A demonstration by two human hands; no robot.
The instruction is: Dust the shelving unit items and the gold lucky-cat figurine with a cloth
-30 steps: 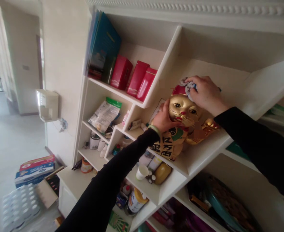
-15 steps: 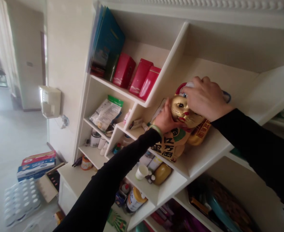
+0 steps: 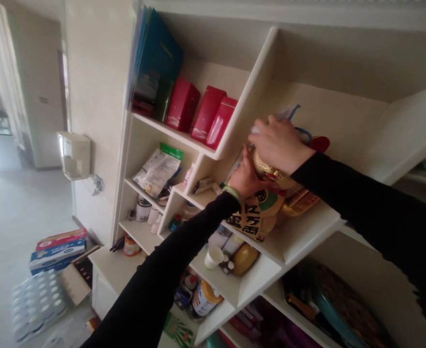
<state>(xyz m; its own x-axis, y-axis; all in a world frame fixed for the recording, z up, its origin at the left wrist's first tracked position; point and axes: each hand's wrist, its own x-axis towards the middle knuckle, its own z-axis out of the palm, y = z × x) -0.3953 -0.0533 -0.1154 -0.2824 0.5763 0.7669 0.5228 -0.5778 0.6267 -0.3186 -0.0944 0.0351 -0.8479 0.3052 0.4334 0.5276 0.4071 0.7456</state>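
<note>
1. The golden lucky-cat figurine (image 3: 260, 212) stands on a white shelf (image 3: 307, 232), its head beneath both hands.
2. The left grip (image 3: 247, 176) cups the figurine's side, fingers spread.
3. The right grip (image 3: 280, 144) presses together over its head, pinching a pale cloth (image 3: 255, 129).
4. Red tins (image 3: 206, 113) sit above and left of the figurine.
5. Its belly and base lie uncovered; how much of the gold has been gone over cannot be told.

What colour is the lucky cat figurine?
The lucky cat figurine is gold, as the head view shows.
</note>
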